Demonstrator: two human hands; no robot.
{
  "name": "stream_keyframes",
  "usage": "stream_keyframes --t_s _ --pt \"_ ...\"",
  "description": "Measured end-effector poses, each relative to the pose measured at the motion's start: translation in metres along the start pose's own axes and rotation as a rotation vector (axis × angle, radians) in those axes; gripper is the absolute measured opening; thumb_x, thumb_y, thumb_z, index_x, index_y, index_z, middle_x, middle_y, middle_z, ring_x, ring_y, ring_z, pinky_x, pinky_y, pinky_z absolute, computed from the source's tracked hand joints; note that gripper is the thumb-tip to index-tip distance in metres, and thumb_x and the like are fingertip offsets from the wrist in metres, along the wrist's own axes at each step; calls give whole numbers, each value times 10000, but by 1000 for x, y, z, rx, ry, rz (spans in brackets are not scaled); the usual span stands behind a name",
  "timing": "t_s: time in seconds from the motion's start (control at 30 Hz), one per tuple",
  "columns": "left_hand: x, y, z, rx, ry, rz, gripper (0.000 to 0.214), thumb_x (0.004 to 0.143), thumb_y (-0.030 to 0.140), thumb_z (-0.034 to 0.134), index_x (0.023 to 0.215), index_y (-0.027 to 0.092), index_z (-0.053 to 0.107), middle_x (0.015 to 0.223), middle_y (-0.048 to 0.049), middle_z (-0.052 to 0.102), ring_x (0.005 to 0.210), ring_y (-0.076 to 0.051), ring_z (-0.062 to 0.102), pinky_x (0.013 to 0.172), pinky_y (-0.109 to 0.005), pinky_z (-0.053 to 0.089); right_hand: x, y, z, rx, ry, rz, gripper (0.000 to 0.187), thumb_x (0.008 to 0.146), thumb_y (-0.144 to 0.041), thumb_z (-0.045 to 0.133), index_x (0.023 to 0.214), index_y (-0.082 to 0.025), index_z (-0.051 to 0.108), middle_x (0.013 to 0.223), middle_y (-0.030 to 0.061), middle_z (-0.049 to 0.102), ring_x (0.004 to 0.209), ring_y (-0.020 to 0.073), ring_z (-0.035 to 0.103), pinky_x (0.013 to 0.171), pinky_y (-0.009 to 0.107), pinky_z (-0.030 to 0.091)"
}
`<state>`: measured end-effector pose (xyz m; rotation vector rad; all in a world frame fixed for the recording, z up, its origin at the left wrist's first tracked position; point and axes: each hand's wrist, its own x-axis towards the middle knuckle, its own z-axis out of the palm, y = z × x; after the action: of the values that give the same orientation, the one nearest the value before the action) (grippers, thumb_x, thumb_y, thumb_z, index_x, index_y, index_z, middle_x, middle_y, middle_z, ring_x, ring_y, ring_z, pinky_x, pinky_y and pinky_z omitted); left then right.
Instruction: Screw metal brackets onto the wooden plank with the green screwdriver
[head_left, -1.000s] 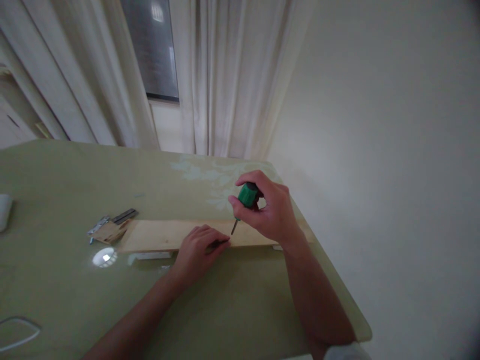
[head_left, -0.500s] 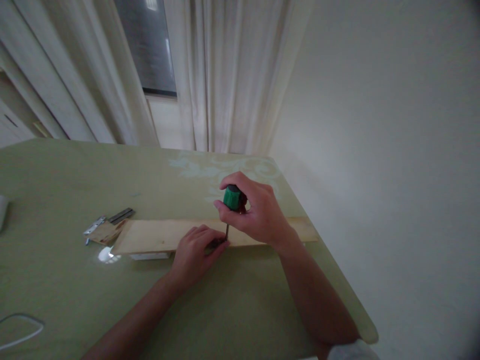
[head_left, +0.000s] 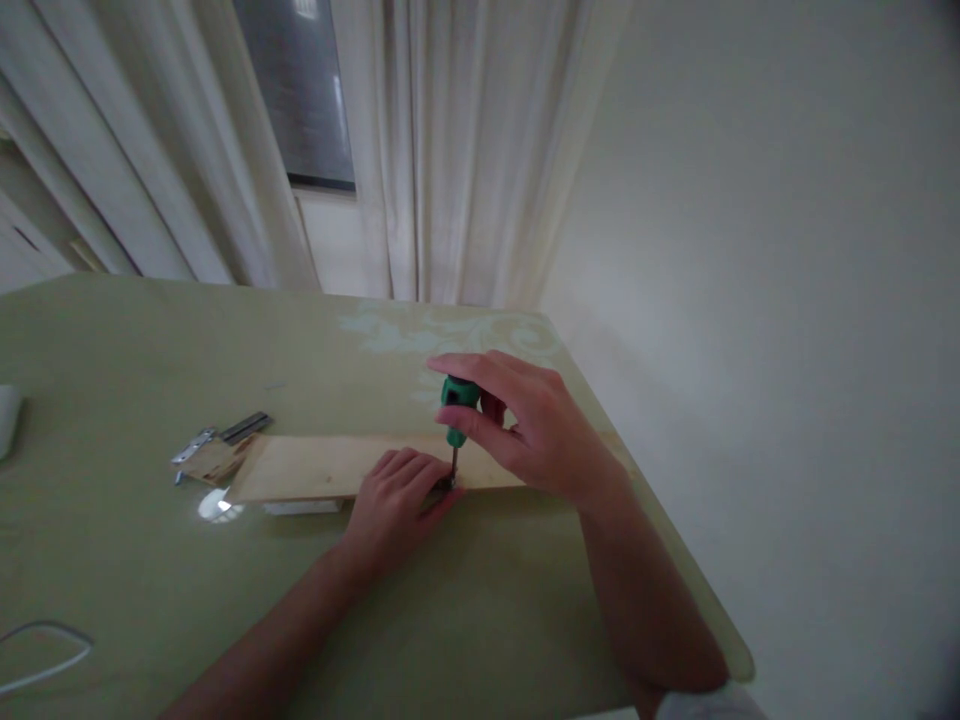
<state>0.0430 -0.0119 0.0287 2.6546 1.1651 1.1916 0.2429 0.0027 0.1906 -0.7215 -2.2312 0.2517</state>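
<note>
Tilted a second ago, now upright: screwdriver. Regripped by right hand: green handle pinched between thumb and fingers, index finger stretched straight across the top. Shaft vertical, tip down on a small dark part, too small to identify, at the near edge of the board. Just left of the tip, fingers together and pressed down on that part: left hand. Long axis of board left to right, under both hands. At the board's left end: metal hinge. Beneath the board: green table.
</note>
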Motion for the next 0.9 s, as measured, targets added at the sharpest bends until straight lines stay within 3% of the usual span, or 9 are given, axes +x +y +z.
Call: stream_keyframes --t_s 0.07,0.2,0.4,0.57,0.63,0.77,0.9 --pt "-2 0 0 55 5 27 143 1005 362 676 1011 220 690 976 -41 773 892 -213 674 853 -384 483 0 -1 0 -27 13 -9 336 998 -349 689 1304 -212 669 1140 52 753 923 158 690 859 296 561" --pt "-6 -2 0 93 6 33 146 986 376 706 1002 232 715 989 -43 761 899 -224 649 860 -390 471 -1 -2 1 23 -9 -69 319 1056 -256 551 1356 -221 652 1147 57 747 1028 171 685 944 329 547" --pt "-7 -7 0 61 -18 56 136 989 362 703 997 228 729 992 -40 748 909 -218 635 856 -378 485 -2 0 6 -177 109 -116 288 1005 -403 675 1196 -202 750 895 52 698 866 186 635 804 327 538" --pt "-8 -9 -2 38 -8 47 129 1005 347 677 992 238 746 957 -37 744 895 -210 647 836 -372 501 -3 -6 2 -44 50 -164 373 1020 -183 527 1367 -210 660 1234 90 731 1119 204 675 988 376 556" --pt "-9 -9 -1 44 -12 44 132 1005 356 678 999 246 750 975 -38 751 903 -209 649 847 -378 508 -4 -6 3 -24 42 -171 356 1038 -194 542 1366 -242 671 1136 63 740 1032 178 686 925 338 572" --pt "-9 -11 0 66 -3 59 134 1008 354 673 999 241 744 996 -43 756 927 -219 650 856 -389 513 -4 -5 8 -161 150 -155 274 993 -381 698 1217 -238 764 879 40 671 832 178 628 766 328 558" --pt "-9 -11 0 48 8 69 176 1030 354 630 975 225 737 966 -55 743 897 -223 636 816 -389 510 -5 -12 5 -79 41 -161 414 1020 -225 555 1425 -197 632 1256 108 710 1141 223 652 992 402 555"
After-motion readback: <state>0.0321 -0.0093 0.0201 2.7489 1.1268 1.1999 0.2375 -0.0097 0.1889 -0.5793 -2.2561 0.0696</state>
